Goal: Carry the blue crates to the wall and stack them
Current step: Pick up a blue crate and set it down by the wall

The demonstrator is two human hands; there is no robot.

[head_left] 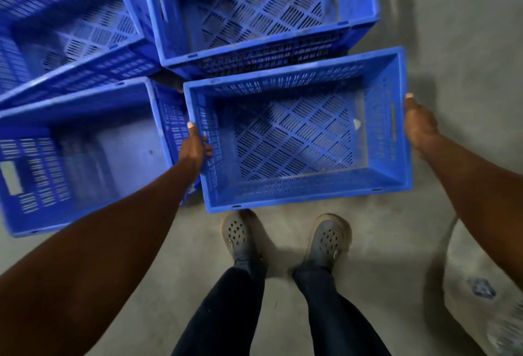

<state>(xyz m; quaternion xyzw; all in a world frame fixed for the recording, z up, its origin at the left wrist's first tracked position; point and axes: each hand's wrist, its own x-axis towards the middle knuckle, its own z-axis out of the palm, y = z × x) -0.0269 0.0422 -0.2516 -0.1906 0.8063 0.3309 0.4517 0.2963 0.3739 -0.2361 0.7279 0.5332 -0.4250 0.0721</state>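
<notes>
Gripping the crate by both end walls, left hand and right hand fingers curled around its rims, should keep it level.

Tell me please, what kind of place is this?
Probably a warehouse or storeroom: bare grey concrete floor, several empty blue perforated plastic crates standing together, and a whitish woven sack lying at the right.

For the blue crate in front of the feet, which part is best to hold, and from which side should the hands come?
Probably the two short end walls of the held crate, one hand from each side. Each end wall seems to have a handle slot under the rim, and the crate is wide and open-topped, so end grips should keep it level. The left hand and right hand already hold it there.
</notes>
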